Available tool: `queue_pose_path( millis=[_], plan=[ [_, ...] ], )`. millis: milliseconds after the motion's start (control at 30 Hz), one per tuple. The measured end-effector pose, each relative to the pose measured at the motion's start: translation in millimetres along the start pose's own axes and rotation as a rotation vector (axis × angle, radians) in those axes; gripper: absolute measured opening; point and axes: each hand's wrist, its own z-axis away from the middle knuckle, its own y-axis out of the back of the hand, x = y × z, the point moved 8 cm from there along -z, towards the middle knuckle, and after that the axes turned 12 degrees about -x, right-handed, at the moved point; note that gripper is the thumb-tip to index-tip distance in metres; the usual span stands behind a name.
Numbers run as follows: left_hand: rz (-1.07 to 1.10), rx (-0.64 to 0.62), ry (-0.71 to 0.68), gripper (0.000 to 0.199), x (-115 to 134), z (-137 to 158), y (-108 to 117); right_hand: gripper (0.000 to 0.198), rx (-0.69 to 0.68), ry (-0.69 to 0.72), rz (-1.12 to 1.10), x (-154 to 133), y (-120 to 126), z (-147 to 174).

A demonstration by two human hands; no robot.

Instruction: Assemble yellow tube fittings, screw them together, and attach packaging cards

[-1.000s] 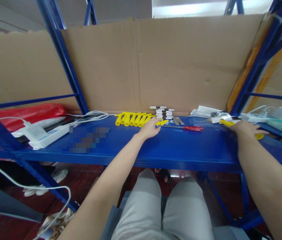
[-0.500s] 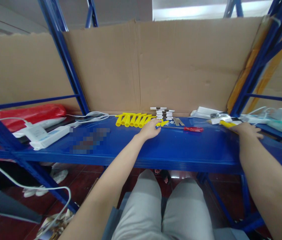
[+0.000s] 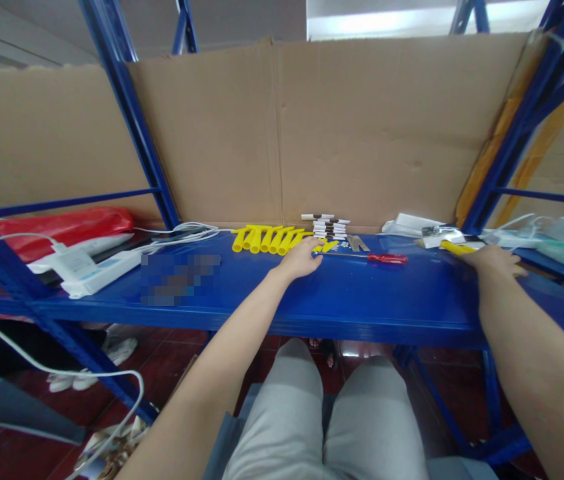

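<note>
My left hand (image 3: 302, 261) lies on the blue shelf with its thumb stretched out and fingers partly hidden. It is beside a row of yellow T-shaped plastic handles (image 3: 265, 241) and several small flat yellow pieces (image 3: 329, 245). At the right, my right hand (image 3: 495, 260) is closed over a yellow handle (image 3: 456, 247), whose near end pokes out to the left of the hand. Some of its fingers show on the far side. Between the hands lies a screwdriver with a red handle (image 3: 387, 259), its shaft pointing left.
Small white-and-brown packets (image 3: 329, 229) are stacked at the back, with thin metal strips (image 3: 358, 243) alongside. A white power strip (image 3: 105, 272), cables and a red bag (image 3: 62, 230) sit left. White packages (image 3: 412, 225) lie back right. Cardboard (image 3: 362, 133) stands behind the blue shelf (image 3: 342, 303).
The yellow handle at my right hand has turned slightly and lies flatter. My left hand and the things around it have stayed in place.
</note>
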Motion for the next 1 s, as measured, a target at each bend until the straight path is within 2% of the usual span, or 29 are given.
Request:
queue_pose_path(
  millis=[67, 167, 233, 300, 400, 533, 667, 800, 1000],
  plan=[
    [0.000, -0.002, -0.001, 0.035, 1, 0, 0, 0.079, -0.096, -0.118, -0.089, 6, -4, 7],
    [0.001, 0.000, -0.001, 0.035, 1, 0, 0, 0.079, -0.097, -0.097, -0.086, -5, 3, 19],
    [-0.003, 0.009, -0.004, 0.034, 2, 0, 1, 0.072, -0.063, -0.061, -0.053, -15, 9, 23],
    [-0.012, 0.023, -0.003, 0.033, 2, 1, 2, 0.064, -0.023, 0.010, -0.014, -26, 14, 25],
    [-0.030, 0.045, 0.014, 0.032, 1, 1, 4, 0.057, 0.018, 0.189, 0.056, -48, 16, 27],
    [-0.075, 0.075, 0.043, 0.029, 0, 2, 8, 0.050, 0.016, 0.424, 0.159, -74, 7, 28],
    [-0.141, 0.147, 0.217, 0.025, -12, 6, 15, 0.041, -0.079, 0.643, 0.255, -99, -11, 22],
    [-0.167, 0.212, 0.392, 0.024, -23, 14, 23, 0.034, -0.145, 0.737, 0.288, -112, -24, 17],
    [-0.189, 0.272, 0.471, 0.025, -36, 19, 49, 0.034, -0.189, 0.772, 0.318, -119, -37, 21]
  ],
)
